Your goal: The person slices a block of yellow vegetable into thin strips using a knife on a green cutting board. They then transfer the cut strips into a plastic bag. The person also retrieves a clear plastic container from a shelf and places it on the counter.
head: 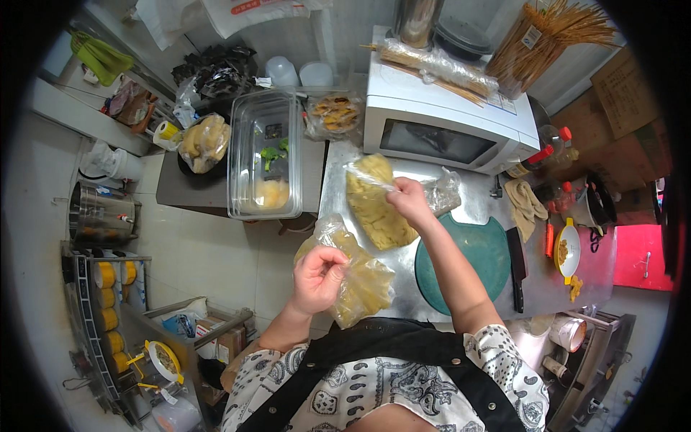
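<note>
My right hand [410, 201] pinches the twisted clear plastic of a bag [378, 208] filled with something yellowish, which rests on the steel table [337, 173]. In front of my body my left hand [319, 279] is curled, with thumb and forefinger together at the clear plastic of a second yellowish-filled bag [361, 275] near the table's edge. That bag lies partly behind the hand. Beside my right forearm is a round green cutting board [467, 254]. A cleaver [517, 264] lies along the board's right side. A smaller clear bag [442, 193] sits just beyond my right hand.
A white microwave [448, 129] stands at the table's back, with wrapped skewers [437, 67] on top. To the left is a clear plastic bin [232, 162] holding broccoli pieces [272, 156]. A cloth [523, 202], bottles [540, 156] and a yellow-handled dish [568, 251] are at the right.
</note>
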{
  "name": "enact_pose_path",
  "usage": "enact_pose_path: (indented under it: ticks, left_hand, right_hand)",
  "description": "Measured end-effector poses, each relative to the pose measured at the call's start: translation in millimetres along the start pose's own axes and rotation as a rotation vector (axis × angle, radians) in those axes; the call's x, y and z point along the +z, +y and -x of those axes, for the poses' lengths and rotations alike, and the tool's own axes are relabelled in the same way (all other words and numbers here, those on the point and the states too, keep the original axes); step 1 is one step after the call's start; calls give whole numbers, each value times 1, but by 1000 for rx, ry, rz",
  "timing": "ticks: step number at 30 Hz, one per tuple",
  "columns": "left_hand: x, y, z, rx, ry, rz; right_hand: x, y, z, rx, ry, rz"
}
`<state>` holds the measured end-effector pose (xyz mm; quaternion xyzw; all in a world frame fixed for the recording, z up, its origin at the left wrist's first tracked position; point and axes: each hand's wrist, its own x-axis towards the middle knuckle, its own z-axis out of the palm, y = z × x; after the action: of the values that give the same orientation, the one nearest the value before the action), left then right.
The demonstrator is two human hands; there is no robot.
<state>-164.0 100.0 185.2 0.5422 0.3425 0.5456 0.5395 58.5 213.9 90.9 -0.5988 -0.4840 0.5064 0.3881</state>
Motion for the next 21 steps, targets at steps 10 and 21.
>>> enact_pose_path:
  ticks: [10,21]
  left_hand:
    - [-1,-43,-17,-25,89,-270]
    - [-20,-78,-38,-321,73,175]
  right_hand:
    - [24,-11,-69,-429,-24,746]
    - [6,-7,63,-529,-189,620]
